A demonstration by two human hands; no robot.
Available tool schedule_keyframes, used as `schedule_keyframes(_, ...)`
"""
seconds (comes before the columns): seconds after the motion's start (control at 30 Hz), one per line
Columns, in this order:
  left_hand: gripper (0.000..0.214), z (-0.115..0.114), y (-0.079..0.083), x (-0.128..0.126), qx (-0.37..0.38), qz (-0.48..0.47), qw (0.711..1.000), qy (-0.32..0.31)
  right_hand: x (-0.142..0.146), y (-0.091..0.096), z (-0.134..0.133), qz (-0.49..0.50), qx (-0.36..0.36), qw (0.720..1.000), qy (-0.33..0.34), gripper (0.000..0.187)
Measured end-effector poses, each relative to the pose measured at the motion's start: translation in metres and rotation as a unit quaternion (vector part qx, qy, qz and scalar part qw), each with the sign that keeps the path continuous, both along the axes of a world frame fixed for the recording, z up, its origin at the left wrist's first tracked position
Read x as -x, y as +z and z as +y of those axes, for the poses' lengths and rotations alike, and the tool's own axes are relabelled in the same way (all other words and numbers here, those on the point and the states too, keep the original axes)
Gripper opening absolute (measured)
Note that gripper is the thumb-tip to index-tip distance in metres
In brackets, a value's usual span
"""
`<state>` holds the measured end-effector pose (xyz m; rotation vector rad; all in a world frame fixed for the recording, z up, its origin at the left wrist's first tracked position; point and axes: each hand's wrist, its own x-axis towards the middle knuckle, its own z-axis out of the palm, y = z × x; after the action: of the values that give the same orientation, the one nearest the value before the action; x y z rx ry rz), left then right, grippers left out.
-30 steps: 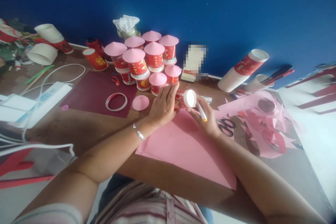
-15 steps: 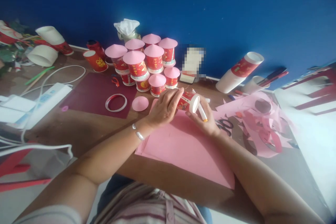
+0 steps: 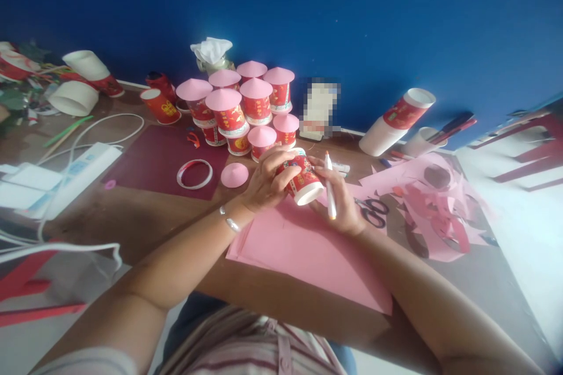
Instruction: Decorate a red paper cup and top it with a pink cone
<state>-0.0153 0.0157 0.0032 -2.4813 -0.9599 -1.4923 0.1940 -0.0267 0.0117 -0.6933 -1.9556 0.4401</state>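
Observation:
Fingers of my left hand (image 3: 269, 179) wrap around a red patterned paper cup (image 3: 301, 174), which I hold tilted above the pink paper sheets (image 3: 308, 252). Its white rim points down and toward me. My right hand (image 3: 341, 202) grips a white marker (image 3: 330, 187) with an orange end, and its fingertips are close to the cup's right side; whether they touch it I cannot tell. Just left of my left hand lies a small pink paper cone (image 3: 234, 175). Dark-handled scissors (image 3: 373, 211) rest to the right of my right hand.
Several red cups with pink cone tops (image 3: 224, 111) stand stacked at the back. A tape roll (image 3: 194, 174) lies on a maroon sheet (image 3: 149, 155). Pink paper scraps (image 3: 440, 211) and leaning stacked cups (image 3: 396, 120) are at right; a white power strip (image 3: 73, 179) is at left.
The cup has turned so that its rim faces lower and more toward me. My left fingers have shifted around it, and the marker now stands more upright in my right hand.

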Motion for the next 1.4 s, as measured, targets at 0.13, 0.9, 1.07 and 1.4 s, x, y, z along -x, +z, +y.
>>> schedule_keyframes(0.13,0.026,0.0,0.004,-0.001,0.024,0.001,0.999,-0.024,-0.002,0.0,0.001,-0.025,0.017,0.999,-0.027,0.051)
schedule_keyframes(0.9,0.052,-0.017,0.023,-0.02,0.517,-0.3,0.779,-0.188,-0.009,-0.006,0.01,0.035,0.132,0.982,-0.132,0.034)
schedule_keyframes(1.07,0.042,-0.009,0.014,-0.016,0.573,-0.389,0.675,-0.255,-0.012,0.004,0.006,0.015,0.048,0.978,-0.202,0.032)
schedule_keyframes(1.4,0.035,-0.004,0.012,-0.012,0.598,-0.39,0.617,-0.332,0.001,0.014,-0.016,0.033,0.015,0.989,-0.14,0.012)
